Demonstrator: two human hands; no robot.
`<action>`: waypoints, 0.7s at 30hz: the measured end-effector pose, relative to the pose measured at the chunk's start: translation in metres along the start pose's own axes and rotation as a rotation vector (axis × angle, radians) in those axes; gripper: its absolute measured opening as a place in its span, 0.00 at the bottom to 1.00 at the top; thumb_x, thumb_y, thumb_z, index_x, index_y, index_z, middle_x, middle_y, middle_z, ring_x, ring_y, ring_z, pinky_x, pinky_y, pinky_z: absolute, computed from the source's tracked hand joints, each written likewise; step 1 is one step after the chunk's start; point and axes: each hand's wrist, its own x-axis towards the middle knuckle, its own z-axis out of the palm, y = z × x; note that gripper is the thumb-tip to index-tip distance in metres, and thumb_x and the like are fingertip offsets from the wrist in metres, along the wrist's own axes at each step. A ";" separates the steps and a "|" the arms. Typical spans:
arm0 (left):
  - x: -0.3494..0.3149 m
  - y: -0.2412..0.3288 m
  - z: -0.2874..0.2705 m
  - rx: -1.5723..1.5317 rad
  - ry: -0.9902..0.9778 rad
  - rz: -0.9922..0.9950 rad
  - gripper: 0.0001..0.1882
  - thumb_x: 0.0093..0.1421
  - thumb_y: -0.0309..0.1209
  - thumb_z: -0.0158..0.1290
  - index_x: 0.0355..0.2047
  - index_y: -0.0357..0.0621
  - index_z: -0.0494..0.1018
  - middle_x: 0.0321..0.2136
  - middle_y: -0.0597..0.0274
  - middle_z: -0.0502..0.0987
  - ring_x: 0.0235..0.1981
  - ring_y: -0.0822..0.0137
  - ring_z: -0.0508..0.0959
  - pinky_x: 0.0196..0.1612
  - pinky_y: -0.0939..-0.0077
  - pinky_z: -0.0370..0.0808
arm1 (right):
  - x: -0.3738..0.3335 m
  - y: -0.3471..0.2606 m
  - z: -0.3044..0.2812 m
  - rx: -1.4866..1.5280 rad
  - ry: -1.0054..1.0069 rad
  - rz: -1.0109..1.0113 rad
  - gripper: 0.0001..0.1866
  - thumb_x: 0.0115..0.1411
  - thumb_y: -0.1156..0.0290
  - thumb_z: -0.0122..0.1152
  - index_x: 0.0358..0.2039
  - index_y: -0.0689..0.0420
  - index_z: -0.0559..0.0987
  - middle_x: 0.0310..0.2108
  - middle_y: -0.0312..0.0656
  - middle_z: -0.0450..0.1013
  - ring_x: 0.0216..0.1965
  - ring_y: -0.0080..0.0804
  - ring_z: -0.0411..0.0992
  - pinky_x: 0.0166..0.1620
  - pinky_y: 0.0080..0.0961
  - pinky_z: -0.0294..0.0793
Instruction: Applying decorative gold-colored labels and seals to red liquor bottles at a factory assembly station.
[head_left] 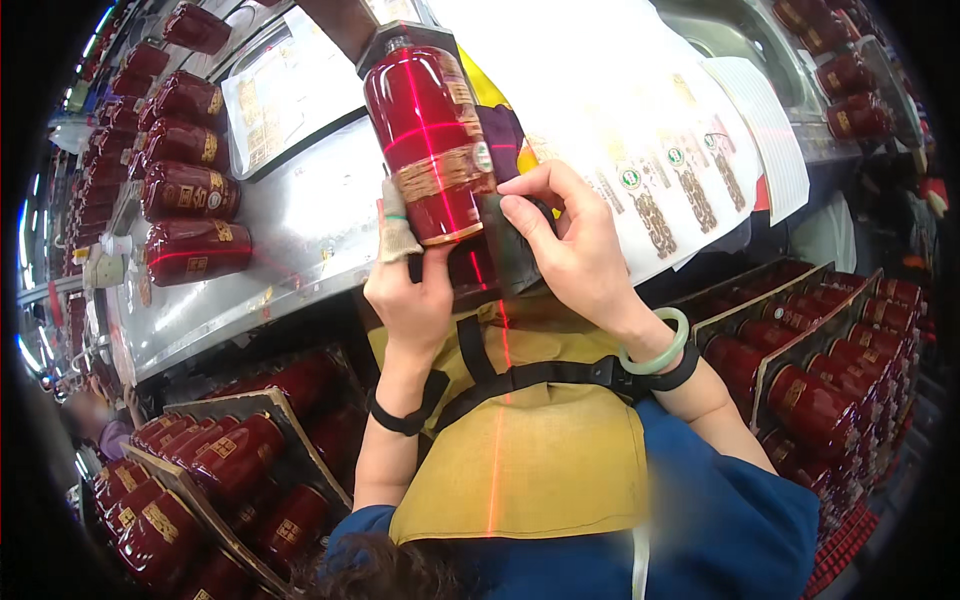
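Note:
A glossy dark red bottle (418,110) with gold decals lies tilted in front of me, its neck end against a dark angular holder (410,32). Red light lines cross on its side. My left hand (408,295) grips the base end from the left; pale cloth covers (398,225) wrap some of its fingers. At the bottle's right side, my right hand (570,225) has thumb and index finger pinched close together by the edge of the gold decal band (440,172). Whatever lies between those fingertips is too small to make out. A dark flap (512,250) hangs below them.
White decal sheets (640,120) with gold-brown strips and green round marks cover the right of the metal table (300,230). Another sheet (260,120) lies on the left. Red bottles (195,190) line the left side. Divided crates (215,500) of bottles flank me on both sides.

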 end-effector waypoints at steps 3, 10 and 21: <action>-0.003 0.003 0.000 0.169 0.111 0.245 0.33 0.57 0.20 0.63 0.64 0.31 0.69 0.65 0.40 0.71 0.67 0.39 0.68 0.71 0.51 0.63 | 0.001 0.001 -0.002 -0.059 0.012 0.008 0.06 0.65 0.76 0.64 0.39 0.65 0.79 0.35 0.46 0.78 0.38 0.35 0.78 0.46 0.30 0.77; 0.009 0.002 0.010 0.218 0.123 0.481 0.32 0.56 0.15 0.61 0.63 0.32 0.72 0.64 0.44 0.72 0.67 0.43 0.70 0.70 0.51 0.64 | -0.002 -0.002 -0.002 -0.082 0.013 -0.025 0.06 0.65 0.75 0.64 0.39 0.65 0.79 0.35 0.47 0.79 0.38 0.35 0.79 0.45 0.31 0.77; 0.012 0.011 0.009 0.349 0.050 0.623 0.28 0.55 0.13 0.59 0.59 0.31 0.75 0.62 0.43 0.75 0.67 0.45 0.71 0.69 0.46 0.66 | 0.000 0.000 -0.001 -0.040 0.021 -0.039 0.06 0.65 0.76 0.63 0.39 0.65 0.79 0.35 0.46 0.79 0.38 0.35 0.79 0.45 0.30 0.77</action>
